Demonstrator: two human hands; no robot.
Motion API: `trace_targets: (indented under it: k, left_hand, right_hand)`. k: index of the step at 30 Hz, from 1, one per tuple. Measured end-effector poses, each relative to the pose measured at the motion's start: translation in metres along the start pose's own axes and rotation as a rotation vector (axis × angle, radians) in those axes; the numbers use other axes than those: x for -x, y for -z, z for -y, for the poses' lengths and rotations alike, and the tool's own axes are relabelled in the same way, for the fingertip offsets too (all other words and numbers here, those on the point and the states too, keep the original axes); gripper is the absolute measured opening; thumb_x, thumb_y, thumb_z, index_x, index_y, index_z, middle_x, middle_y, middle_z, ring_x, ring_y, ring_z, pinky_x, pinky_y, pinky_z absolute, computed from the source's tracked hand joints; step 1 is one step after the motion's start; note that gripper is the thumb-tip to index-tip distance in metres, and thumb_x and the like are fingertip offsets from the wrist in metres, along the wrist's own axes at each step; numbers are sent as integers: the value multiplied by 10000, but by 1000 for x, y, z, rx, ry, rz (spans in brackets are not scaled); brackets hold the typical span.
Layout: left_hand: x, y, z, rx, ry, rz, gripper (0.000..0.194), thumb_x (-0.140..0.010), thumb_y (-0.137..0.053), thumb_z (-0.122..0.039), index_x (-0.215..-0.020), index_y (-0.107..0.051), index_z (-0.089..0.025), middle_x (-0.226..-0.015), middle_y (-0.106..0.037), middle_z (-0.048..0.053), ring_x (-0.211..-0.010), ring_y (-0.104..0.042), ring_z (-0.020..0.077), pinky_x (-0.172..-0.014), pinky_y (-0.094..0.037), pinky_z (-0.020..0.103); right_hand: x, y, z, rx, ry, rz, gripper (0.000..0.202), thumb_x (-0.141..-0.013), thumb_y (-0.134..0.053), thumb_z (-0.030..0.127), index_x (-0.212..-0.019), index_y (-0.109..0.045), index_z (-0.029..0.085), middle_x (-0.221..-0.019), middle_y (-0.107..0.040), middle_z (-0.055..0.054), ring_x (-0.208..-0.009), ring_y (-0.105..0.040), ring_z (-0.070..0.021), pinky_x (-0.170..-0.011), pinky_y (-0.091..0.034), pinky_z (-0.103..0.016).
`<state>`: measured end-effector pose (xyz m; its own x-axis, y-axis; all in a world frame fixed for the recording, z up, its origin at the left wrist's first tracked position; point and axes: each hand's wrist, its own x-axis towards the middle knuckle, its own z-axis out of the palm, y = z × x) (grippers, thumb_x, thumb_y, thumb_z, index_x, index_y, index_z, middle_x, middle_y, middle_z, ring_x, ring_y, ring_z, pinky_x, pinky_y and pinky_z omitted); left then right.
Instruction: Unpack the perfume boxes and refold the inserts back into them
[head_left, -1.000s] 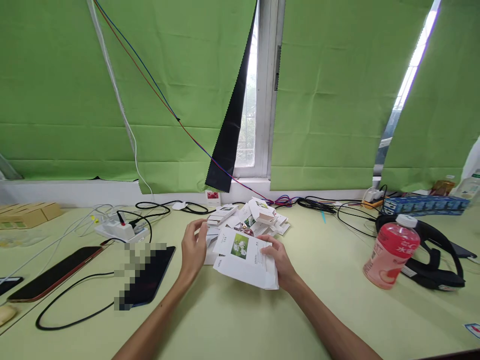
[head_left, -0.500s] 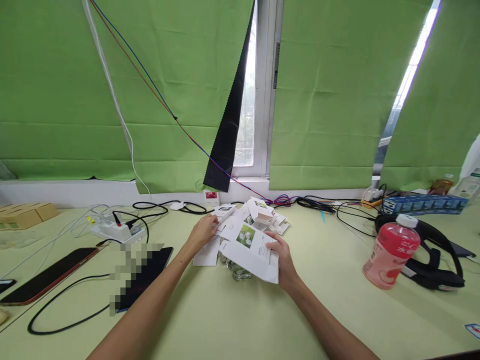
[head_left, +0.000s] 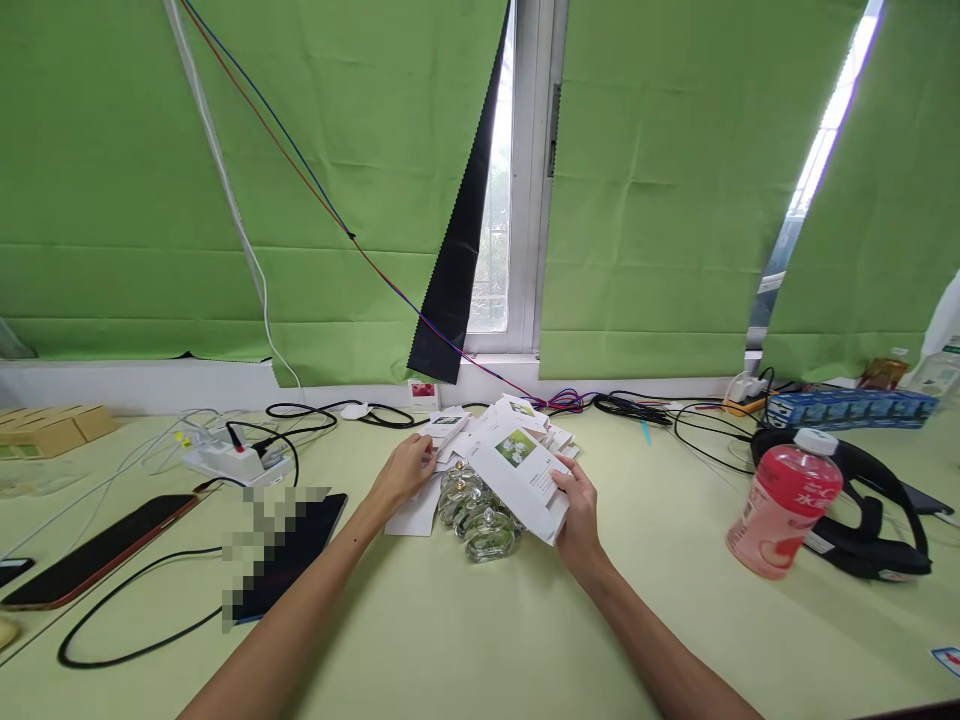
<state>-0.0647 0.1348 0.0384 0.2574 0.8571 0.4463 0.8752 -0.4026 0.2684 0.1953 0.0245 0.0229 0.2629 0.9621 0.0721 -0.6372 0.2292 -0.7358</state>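
1. The right hand (head_left: pixel 581 510) has its grip closed on the printed carton (head_left: pixel 517 475), thumb on the upper face near the right end. The carton is tilted, its flower picture facing up, and is held above the table (head_left: pixel 480 640).
2. The left hand (head_left: pixel 405 472) is at the left edge of the carton pile (head_left: pixel 521 412), fingers curled beside a small white carton (head_left: pixel 444 426). Whether its grip is closed on anything, I cannot tell.
3. A white flap (head_left: pixel 416 512) lies below the left hand's fingers.
4. Clear glass bottles (head_left: pixel 489 535) sit clustered on the table between the hands, partly under the printed carton. Their exact number is hard to tell, as they overlap.
5. The carton pile lies behind the printed carton, its pieces overlapping at various angles.
6. To the right stands a pink drink bottle (head_left: pixel 784 515) with a white cap, in front of a black headset (head_left: pixel 874 545). A row of blue boxes (head_left: pixel 847 410) lies farther back.
7. To the left are a white power strip (head_left: pixel 232 462), a dark phone (head_left: pixel 105 548) and brown boxes (head_left: pixel 56 433).
8. Green blinds (head_left: pixel 652 200) hang behind the table.
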Motion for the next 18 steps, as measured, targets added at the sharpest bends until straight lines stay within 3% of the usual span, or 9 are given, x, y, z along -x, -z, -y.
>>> trace_targets:
  k: [7, 18]
  left_hand:
    - [5, 4, -4, 13, 34, -58, 129, -790, -524, -350, -780, -506, -223, -795, -638, 53, -752, -603, 233, -674, -452, 318]
    - [10, 8, -3, 47, -50, -105, 189, -848, -468, -347, -805, -604, -222, -903, -631, 88, -876, -607, 250, -797, -489, 357]
  right_hand:
    - [-2, 4, -2, 7, -5, 16, 402, -670, -747, 348, -1006, -566, 224, -800, -737, 3, -646, -674, -207, -547, -513, -285]
    - [-1, 3, -1, 14, -10, -34, 395, -649, -749, 350, -977, -571, 224, -797, -742, -3, -645, -671, -214, -546, -504, -288]
